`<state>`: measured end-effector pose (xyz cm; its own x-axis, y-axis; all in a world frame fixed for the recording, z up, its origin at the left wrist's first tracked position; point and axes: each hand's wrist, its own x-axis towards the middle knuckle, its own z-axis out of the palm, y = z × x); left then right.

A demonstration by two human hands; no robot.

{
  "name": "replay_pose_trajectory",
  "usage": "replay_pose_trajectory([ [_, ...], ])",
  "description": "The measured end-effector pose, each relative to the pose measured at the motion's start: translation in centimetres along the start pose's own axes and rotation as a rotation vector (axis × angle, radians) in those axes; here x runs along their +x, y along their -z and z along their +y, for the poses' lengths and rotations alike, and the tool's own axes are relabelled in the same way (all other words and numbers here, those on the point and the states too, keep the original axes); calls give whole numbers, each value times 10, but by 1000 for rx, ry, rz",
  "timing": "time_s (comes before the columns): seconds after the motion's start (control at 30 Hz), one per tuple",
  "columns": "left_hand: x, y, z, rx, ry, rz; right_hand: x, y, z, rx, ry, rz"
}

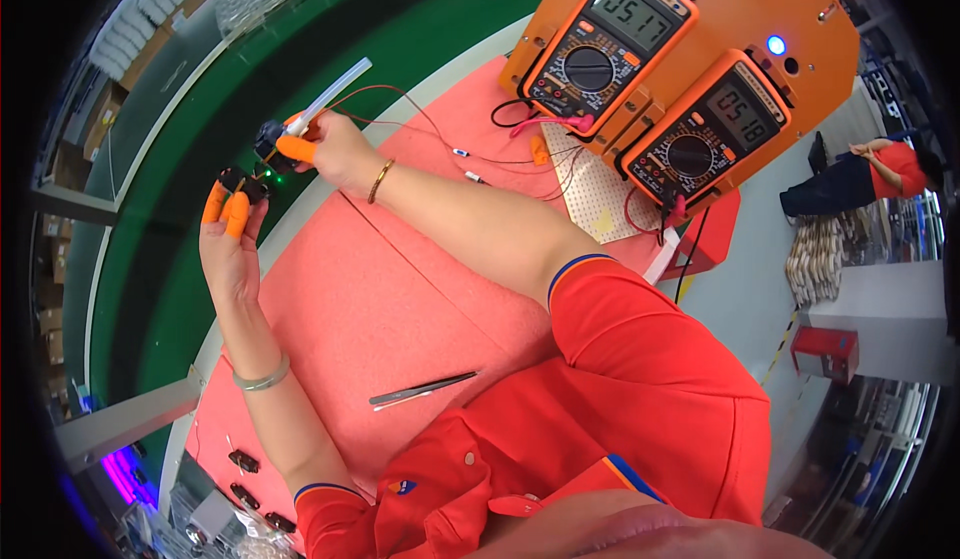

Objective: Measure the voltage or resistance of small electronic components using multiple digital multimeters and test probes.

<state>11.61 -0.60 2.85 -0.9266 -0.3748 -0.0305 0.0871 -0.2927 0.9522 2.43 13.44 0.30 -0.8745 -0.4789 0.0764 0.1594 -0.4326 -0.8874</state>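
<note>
My left hand (230,254), with orange finger cots on its fingertips, grips a small black device (238,181) over the edge of the green surface. Close beside it, my right hand (335,149) also wears orange finger cots and pinches a slim white stick-like tool with a translucent end (335,91). A second dark piece (268,140) is at the right fingertips; whether it is joined to the first device I cannot tell. Small green lights shine between the hands. A thin red wire (400,93) passes near my right hand toward the meters.
Two orange multimeters (612,44) (705,134) stand on an orange panel at the far right, beside a perforated board (595,184). Tweezers (422,389) lie on the pink mat (330,309). Several small black devices (243,460) rest at near left. Another person (860,179) is off to the right.
</note>
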Motion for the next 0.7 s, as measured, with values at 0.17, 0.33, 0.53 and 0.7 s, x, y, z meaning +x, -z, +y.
replay_pose_trajectory([
  [0.17, 3, -1, -2, -18, -5, -22, 1, 2, 0, -16, -4, -5],
  [0.33, 1, -8, -7, 10, -12, -28, 3, -2, 2, -29, 18, -38],
  [0.53, 7, 2, -7, 77, -28, -43, 6, -9, 12, -113, 26, -77],
  [0.7, 5, 6, -8, 13, -16, 89, -5, -16, 1, 5, 57, -73],
])
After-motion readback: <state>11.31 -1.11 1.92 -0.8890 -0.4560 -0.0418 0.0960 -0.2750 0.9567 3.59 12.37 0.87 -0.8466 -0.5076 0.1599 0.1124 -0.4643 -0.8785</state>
